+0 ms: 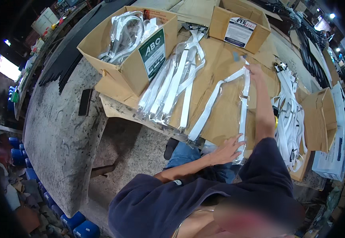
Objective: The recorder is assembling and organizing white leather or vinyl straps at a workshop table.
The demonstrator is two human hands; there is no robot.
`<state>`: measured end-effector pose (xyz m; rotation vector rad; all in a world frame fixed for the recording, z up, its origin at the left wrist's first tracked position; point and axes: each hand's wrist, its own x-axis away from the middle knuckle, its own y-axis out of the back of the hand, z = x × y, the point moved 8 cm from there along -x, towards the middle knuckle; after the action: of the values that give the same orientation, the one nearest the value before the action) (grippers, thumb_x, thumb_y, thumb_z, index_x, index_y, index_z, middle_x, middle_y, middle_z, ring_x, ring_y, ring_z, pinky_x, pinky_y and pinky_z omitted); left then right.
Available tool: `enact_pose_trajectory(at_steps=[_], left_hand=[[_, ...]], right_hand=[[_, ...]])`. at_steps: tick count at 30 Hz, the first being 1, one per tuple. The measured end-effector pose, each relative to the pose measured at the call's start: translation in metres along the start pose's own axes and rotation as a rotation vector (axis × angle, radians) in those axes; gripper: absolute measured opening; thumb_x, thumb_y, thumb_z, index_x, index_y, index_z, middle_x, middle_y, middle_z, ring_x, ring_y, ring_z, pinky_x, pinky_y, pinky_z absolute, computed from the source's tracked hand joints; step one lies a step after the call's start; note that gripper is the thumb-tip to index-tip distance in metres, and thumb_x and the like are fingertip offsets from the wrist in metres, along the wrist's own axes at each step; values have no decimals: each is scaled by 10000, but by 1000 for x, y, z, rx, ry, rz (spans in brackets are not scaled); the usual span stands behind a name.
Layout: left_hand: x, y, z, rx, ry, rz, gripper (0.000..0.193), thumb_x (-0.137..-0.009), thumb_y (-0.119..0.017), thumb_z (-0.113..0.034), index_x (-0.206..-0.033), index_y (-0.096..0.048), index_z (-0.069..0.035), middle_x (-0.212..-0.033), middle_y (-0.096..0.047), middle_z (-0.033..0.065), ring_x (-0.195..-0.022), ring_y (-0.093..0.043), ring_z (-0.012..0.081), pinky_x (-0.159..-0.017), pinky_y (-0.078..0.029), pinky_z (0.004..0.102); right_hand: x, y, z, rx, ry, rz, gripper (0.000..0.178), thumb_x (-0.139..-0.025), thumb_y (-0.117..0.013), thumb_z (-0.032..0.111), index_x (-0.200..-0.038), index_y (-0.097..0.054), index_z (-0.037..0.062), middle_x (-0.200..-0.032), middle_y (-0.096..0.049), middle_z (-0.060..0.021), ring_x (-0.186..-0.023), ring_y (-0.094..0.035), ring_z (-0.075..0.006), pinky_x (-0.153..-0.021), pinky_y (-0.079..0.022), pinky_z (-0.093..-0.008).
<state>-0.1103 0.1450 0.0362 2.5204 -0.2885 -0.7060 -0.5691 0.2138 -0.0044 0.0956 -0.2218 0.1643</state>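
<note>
A pair of white suspenders (210, 107) lies spread on the cardboard-covered table, forming an upside-down V with clips at its lower ends. Shiny clear plastic shows around its right strap. My right hand (254, 71) reaches far across and pinches the suspenders at their joined top end. Near the table's front edge, my left hand (226, 150) rests on the lower part of the right strap, its fingers stretched out and apart. To the left lies a stack of white suspenders in clear plastic sleeves (178, 79). On the right is a heap of loose white suspenders (291, 115) with metal clips.
An open cardboard box (122, 81) holding bagged white straps stands at the back left. Another cardboard box (220, 23) is at the back, and a third open box (315, 119) sits beyond the heap. A dark phone (86, 102) lies on the left table.
</note>
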Motion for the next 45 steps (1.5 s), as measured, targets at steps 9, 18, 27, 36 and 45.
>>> enact_pose_trajectory(at_steps=[9, 18, 27, 36, 45], left_hand=[[-16, 231, -63, -67, -119, -442, 194, -830, -651, -99, -1004, -621, -19, -1103, -605, 156, -1016, -578, 321, -870, -463, 387], [-103, 316, -133, -319, -372, -855, 496, -750, -744, -201, -1165, -540, -20, -1228, -548, 210, -1119, -525, 389, -883, -430, 496], [-170, 373, -265, -621, -267, -344, 197, -732, -626, -145, -859, -703, -17, -736, -659, 221, -666, -657, 343, -625, -511, 397], [-111, 334, -390, -610, -1285, -1049, 261, -738, -743, -197, -871, -689, 22, -845, -704, 180, -746, -666, 269, -705, -510, 336], [-135, 300, -199, 148, -64, -206, 371, -811, -754, -193, -1075, -673, 55, -945, -695, 90, -866, -631, 115, -776, -488, 236]], right_hand=[[249, -69, 237, -305, 298, 610, 402, -887, -575, 125, -1245, -504, -43, -882, -569, -57, -797, -551, -146, -785, -478, -299], [410, -114, 358, -108, 724, 633, 431, -915, -579, 109, -1298, -489, -67, -789, -485, 20, -705, -449, -61, -700, -399, -223], [425, -74, 377, 359, 966, 287, 358, -946, -522, 108, -1285, -538, -5, -1141, -632, -103, -1031, -609, -152, -848, -491, -248], [421, -86, 405, -105, 877, 328, 275, -971, -532, 268, -1024, -651, 26, -839, -677, -65, -706, -658, -190, -647, -547, -342], [448, -123, 450, -239, 772, 581, 254, -1004, -444, 229, -965, -624, 55, -842, -658, -51, -741, -644, -159, -675, -559, -321]])
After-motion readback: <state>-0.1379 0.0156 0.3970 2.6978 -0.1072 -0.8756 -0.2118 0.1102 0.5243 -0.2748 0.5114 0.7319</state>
